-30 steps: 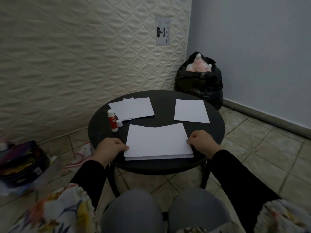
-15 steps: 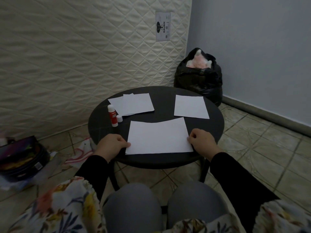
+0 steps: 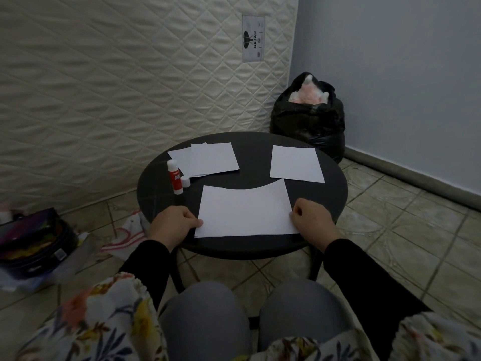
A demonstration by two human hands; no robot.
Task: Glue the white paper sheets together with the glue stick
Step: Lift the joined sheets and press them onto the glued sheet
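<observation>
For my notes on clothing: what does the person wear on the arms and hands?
Both arms have long, close-fitting black sleeves down to the wrists. Looser fabric with a floral print covers the upper arms. The left hand and right hand are bare: no gloves, no visible rings or watch.

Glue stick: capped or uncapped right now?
Uncapped. The glue stick stands upright on the table, left of the near sheet, and its small white cap sits apart on the tabletop beside it.

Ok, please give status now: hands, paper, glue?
Left hand and right hand pinch front sheet at its side edges. Glue stick upright, uncapped, cap beside it. Nothing in the way.
</observation>
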